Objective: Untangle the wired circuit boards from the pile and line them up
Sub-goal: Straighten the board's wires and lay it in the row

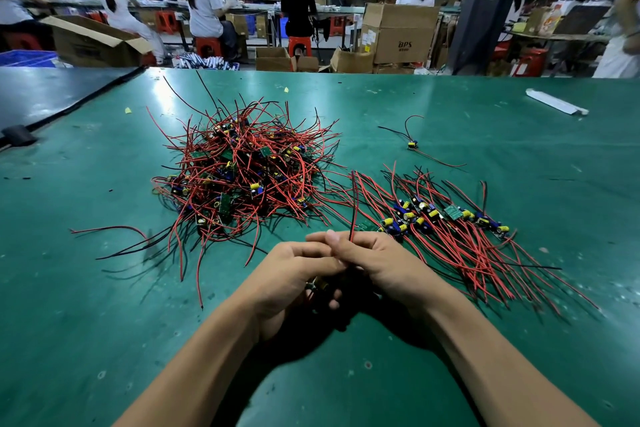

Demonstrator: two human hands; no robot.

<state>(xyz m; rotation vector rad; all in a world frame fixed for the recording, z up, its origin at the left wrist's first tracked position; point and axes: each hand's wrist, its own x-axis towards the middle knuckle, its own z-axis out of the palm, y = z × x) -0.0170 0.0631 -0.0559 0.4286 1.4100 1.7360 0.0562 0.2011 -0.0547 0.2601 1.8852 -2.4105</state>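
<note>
Green worktop point(104, 288): left grip point(294, 274) curled rnd circuit board point(317, 285), mostly hidden; right grip point(375, 262) pinches red/blk wires point(352, 218) upright.

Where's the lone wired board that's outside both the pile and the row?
Head view, right of centre: the lone board lies on the green table, beyond the lined-up row and right of the tangled pile.
</note>
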